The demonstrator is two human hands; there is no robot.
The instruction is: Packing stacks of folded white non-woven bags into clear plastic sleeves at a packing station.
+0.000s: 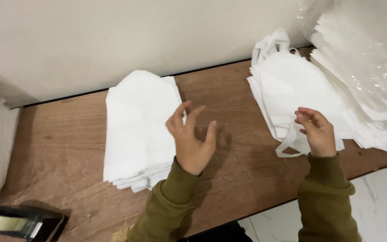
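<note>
Left hand: my left hand was open, fingers spread and curled, holding nothing, just over the right edge of the folded stack.
Right hand: my right hand was loosely curled with fingertips drawn together at the lower edge of the handled pile; I could not tell whether it pinched a layer.
Folded stack: the flat stack of white fabric bags lay at 9 o'clock from my left hand, on the wooden table.
Handled pile: the pile of white bags with loop handles lay at 12 o'clock from my right hand, one handle loop hanging toward me.
How it handles: I judged the bags light, soft and limp, apt to slide; best taken by an edge or handle.
Containers: a clear plastic wrap at 2 o'clock held more white bags.
Tape dispenser: a tape dispenser sat at 8 o'clock.
</note>
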